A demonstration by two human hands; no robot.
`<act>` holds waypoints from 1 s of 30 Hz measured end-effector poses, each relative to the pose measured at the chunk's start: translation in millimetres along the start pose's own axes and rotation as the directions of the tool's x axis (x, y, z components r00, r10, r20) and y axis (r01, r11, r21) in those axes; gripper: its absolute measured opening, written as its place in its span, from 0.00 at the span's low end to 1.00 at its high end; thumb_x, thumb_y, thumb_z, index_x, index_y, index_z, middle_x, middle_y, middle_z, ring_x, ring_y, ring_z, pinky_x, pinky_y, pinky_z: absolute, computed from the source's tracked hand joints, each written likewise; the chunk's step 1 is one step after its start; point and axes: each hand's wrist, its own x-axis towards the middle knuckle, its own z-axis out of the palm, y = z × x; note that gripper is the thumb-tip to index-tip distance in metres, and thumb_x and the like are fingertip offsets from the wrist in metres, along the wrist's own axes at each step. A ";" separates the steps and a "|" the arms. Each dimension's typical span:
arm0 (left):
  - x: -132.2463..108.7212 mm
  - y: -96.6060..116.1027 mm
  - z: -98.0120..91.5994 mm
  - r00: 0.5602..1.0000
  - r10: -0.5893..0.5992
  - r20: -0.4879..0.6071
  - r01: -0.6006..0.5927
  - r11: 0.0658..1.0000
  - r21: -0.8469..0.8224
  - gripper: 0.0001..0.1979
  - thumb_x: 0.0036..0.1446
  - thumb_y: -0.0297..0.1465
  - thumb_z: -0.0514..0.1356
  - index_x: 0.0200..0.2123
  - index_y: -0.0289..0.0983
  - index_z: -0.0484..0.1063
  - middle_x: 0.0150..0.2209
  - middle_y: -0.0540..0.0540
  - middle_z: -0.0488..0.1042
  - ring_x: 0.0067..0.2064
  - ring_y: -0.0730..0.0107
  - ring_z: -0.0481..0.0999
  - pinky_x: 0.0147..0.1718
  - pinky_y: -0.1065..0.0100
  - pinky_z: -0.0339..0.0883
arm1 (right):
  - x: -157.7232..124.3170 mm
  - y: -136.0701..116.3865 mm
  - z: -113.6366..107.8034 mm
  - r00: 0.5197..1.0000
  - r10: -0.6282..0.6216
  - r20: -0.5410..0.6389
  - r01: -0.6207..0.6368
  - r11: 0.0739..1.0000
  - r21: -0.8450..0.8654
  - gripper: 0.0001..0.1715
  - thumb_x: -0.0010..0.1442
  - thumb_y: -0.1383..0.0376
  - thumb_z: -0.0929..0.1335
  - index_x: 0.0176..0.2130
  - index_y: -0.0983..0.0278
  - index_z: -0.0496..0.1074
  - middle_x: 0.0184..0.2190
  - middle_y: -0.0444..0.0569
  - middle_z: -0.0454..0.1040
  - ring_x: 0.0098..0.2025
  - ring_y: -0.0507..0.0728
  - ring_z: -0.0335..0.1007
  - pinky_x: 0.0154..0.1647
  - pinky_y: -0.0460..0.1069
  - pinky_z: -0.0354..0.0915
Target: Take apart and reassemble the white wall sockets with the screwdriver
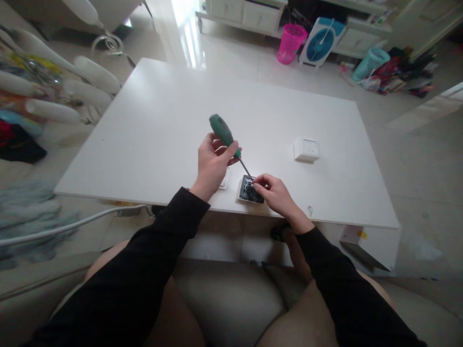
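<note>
A screwdriver (221,129) with a green handle is gripped in my left hand (214,163), its shaft slanting down to the right. The tip meets a square wall socket or switch (249,192) lying with its dark back upward near the table's front edge. At that same spot my right hand (274,193) is closed, thumb and fingertips pinched together by the screwdriver tip. What the pinch holds, if anything, is too small to make out. Partly behind my left hand lies a flat white piece (224,180).
A white socket in a box (306,150) stands on the right of the white table (173,115). Close to the front edge lies a small clear or metal bit (310,210). A lamp with white arms (87,82) borders the left side. Beyond are a pink basket (291,43) and a blue fan (320,42).
</note>
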 end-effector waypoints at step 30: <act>-5.7 9.7 -0.4 0.988 0.066 0.142 -0.072 0.997 0.036 0.19 0.54 0.38 0.72 0.43 0.40 0.68 0.40 0.46 0.79 0.40 0.66 0.84 0.34 0.68 0.81 | -1.0 -1.9 6.1 0.997 0.005 0.081 -0.007 1.000 0.020 0.11 0.60 0.56 0.71 0.34 0.62 0.72 0.30 0.44 0.74 0.32 0.53 0.69 0.37 0.50 0.64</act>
